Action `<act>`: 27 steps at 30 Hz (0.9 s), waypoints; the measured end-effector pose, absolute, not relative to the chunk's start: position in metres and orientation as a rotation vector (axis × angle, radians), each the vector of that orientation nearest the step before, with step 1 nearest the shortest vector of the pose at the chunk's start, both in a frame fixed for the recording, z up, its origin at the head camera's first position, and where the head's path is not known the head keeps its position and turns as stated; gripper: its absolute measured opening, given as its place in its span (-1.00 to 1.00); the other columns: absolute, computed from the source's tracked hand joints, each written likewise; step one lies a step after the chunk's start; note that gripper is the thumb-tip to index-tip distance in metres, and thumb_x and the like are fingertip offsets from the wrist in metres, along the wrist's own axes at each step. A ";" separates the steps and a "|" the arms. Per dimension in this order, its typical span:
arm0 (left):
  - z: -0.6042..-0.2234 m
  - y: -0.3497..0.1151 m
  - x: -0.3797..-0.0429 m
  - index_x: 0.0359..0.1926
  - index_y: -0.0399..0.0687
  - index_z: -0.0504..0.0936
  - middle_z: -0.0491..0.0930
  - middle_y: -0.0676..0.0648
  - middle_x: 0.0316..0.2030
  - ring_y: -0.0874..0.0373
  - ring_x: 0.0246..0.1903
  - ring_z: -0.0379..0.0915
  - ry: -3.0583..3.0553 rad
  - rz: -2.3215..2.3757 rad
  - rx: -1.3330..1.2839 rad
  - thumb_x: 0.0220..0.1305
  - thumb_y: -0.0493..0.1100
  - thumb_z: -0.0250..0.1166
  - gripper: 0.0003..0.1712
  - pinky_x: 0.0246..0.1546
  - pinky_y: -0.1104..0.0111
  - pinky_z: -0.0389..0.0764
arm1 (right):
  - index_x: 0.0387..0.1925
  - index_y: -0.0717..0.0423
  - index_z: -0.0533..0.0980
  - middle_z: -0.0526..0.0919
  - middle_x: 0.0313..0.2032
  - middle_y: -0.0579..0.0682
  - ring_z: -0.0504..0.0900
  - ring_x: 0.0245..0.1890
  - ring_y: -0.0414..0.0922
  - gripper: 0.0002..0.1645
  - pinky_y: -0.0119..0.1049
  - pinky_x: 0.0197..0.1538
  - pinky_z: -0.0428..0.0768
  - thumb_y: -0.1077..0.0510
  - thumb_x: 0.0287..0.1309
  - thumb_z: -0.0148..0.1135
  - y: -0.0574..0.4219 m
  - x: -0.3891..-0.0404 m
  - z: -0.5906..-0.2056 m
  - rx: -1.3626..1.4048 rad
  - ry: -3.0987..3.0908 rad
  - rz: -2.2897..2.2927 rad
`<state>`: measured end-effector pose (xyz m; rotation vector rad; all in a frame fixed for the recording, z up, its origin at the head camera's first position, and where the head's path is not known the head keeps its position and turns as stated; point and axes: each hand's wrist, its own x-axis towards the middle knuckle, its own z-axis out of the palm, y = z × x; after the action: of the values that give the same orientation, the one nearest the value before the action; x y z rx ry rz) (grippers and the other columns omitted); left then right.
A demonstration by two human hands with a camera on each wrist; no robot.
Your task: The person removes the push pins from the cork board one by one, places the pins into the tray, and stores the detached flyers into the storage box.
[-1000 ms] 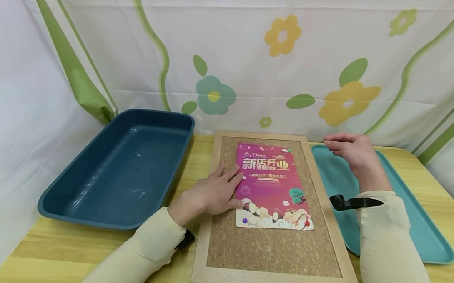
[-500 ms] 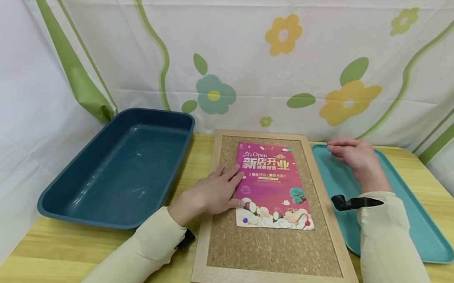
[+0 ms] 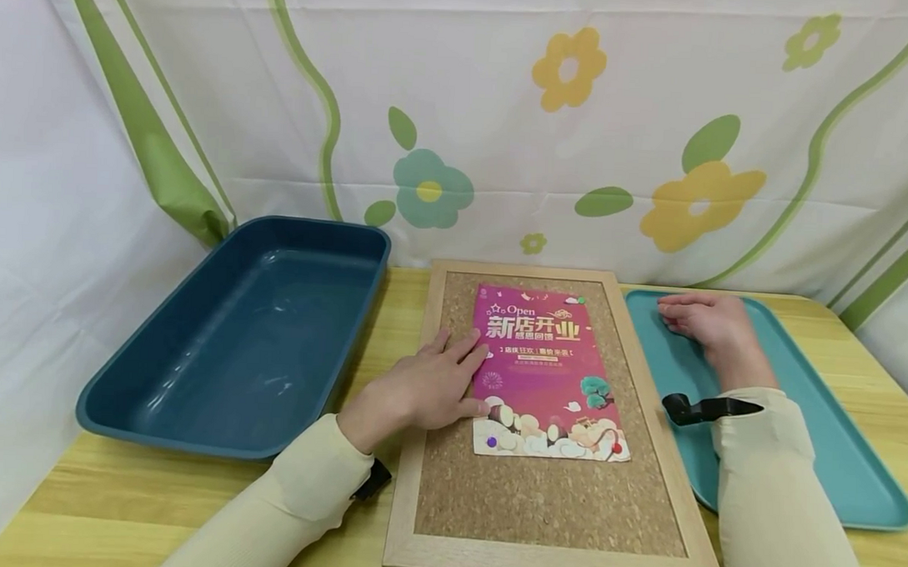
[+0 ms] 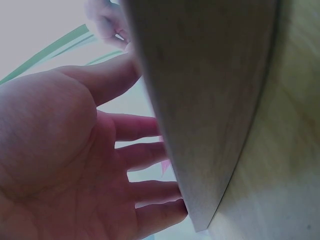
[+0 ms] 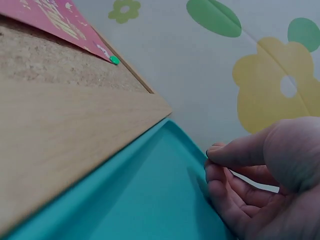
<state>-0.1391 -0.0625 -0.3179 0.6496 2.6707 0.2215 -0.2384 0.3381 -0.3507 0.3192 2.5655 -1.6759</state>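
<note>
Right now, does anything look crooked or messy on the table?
Nothing stands out. The pink poster lies flat and straight on the cork board, with the left hand resting on its edge.

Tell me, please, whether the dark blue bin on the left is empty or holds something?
Empty: the head view shows only the bare inside of the dark blue bin.

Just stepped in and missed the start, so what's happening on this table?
A person sits at a wooden table with a framed cork board in front of them. Their left hand lies flat on the left edge of a pink flyer pinned to the board; green, purple and red pushpins show at its corners. Their right hand, fingers curled, rests in the far end of a teal tray. A dark blue bin stands at the left.
</note>
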 end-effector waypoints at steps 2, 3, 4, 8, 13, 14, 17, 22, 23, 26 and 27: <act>-0.318 -0.062 -0.139 0.72 0.03 0.03 -0.16 -0.05 0.75 -0.29 0.71 -0.25 2.671 0.221 0.650 0.53 0.30 0.18 -0.02 0.62 -0.11 0.22 | -0.46 -0.51 0.71 0.70 -0.49 -0.56 0.68 -0.38 -0.53 -0.60 -0.58 -0.23 0.67 0.10 0.46 0.32 0.339 -0.238 -0.352 0.332 2.576 -1.652; -0.318 -0.062 -0.139 0.72 0.03 0.03 -0.15 -0.05 0.75 -0.29 0.71 -0.25 2.671 0.222 0.650 0.53 0.30 0.18 -0.02 0.62 -0.10 0.22 | -0.44 -0.51 0.71 0.69 -0.49 -0.56 0.67 -0.37 -0.54 -0.62 -0.58 -0.22 0.66 0.09 0.46 0.32 0.339 -0.239 -0.353 0.339 2.582 -1.638; -0.318 -0.063 -0.138 0.72 0.03 0.04 -0.15 -0.06 0.75 -0.29 0.71 -0.25 2.672 0.222 0.650 0.53 0.30 0.19 -0.02 0.63 -0.10 0.22 | -0.43 -0.51 0.71 0.69 -0.49 -0.57 0.67 -0.37 -0.54 -0.64 -0.58 -0.22 0.65 0.07 0.46 0.32 0.339 -0.239 -0.354 0.347 2.591 -1.620; -0.317 -0.062 -0.138 0.72 0.03 0.04 -0.15 -0.06 0.75 -0.30 0.71 -0.25 2.672 0.219 0.647 0.52 0.30 0.20 -0.02 0.63 -0.08 0.21 | -0.38 -0.49 0.72 0.67 -0.49 -0.59 0.65 -0.36 -0.54 -0.69 -0.58 -0.21 0.62 0.05 0.45 0.34 0.339 -0.239 -0.355 0.370 2.608 -1.581; -0.317 -0.062 -0.138 0.72 0.03 0.03 -0.15 -0.06 0.75 -0.29 0.71 -0.25 2.671 0.224 0.649 0.53 0.30 0.19 -0.02 0.63 -0.09 0.22 | -0.41 -0.50 0.72 0.67 -0.50 -0.59 0.65 -0.37 -0.55 -0.67 -0.60 -0.21 0.62 0.06 0.44 0.35 0.338 -0.239 -0.355 0.391 2.602 -1.587; -0.317 -0.062 -0.138 0.72 0.03 0.03 -0.15 -0.06 0.75 -0.29 0.71 -0.25 2.671 0.225 0.649 0.53 0.30 0.18 -0.02 0.63 -0.09 0.22 | -0.41 -0.50 0.72 0.67 -0.50 -0.60 0.64 -0.37 -0.55 -0.67 -0.60 -0.22 0.62 0.06 0.44 0.35 0.339 -0.239 -0.355 0.392 2.602 -1.583; -0.317 -0.062 -0.138 0.72 0.03 0.03 -0.15 -0.06 0.75 -0.29 0.71 -0.25 2.673 0.217 0.650 0.53 0.30 0.19 -0.02 0.63 -0.08 0.22 | -0.40 -0.50 0.73 0.67 -0.49 -0.61 0.64 -0.37 -0.56 -0.69 -0.61 -0.21 0.62 0.05 0.43 0.36 0.339 -0.239 -0.355 0.386 2.603 -1.567; -0.318 -0.062 -0.139 0.72 0.03 0.03 -0.15 -0.06 0.75 -0.29 0.71 -0.25 2.676 0.210 0.654 0.52 0.31 0.19 -0.02 0.64 -0.07 0.20 | -0.38 -0.50 0.75 0.68 -0.50 -0.61 0.64 -0.37 -0.55 -0.71 -0.60 -0.21 0.63 0.03 0.42 0.37 0.338 -0.240 -0.355 0.387 2.602 -1.551; -0.318 -0.062 -0.139 0.72 0.03 0.03 -0.15 -0.07 0.75 -0.29 0.71 -0.25 2.676 0.210 0.656 0.52 0.31 0.18 -0.02 0.64 -0.06 0.20 | -0.38 -0.50 0.75 0.68 -0.50 -0.61 0.64 -0.37 -0.54 -0.71 -0.59 -0.21 0.63 0.03 0.42 0.37 0.338 -0.241 -0.355 0.390 2.603 -1.547; -0.318 -0.063 -0.139 0.72 0.03 0.04 -0.15 -0.06 0.75 -0.29 0.71 -0.25 2.675 0.214 0.656 0.52 0.31 0.18 -0.02 0.64 -0.07 0.20 | -0.40 -0.51 0.74 0.68 -0.50 -0.59 0.64 -0.37 -0.51 -0.70 -0.56 -0.21 0.63 0.03 0.43 0.36 0.338 -0.241 -0.355 0.401 2.603 -1.535; -0.318 -0.063 -0.139 0.72 0.03 0.03 -0.15 -0.06 0.75 -0.29 0.71 -0.26 2.674 0.216 0.654 0.52 0.31 0.18 -0.02 0.63 -0.08 0.21 | -0.41 -0.51 0.73 0.68 -0.51 -0.59 0.63 -0.37 -0.50 -0.69 -0.55 -0.21 0.63 0.03 0.43 0.36 0.338 -0.242 -0.355 0.404 2.604 -1.528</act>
<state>-0.1386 -0.0626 -0.3178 0.6541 2.6742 0.2161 -0.2416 0.3384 -0.3547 0.4038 2.6042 -1.5280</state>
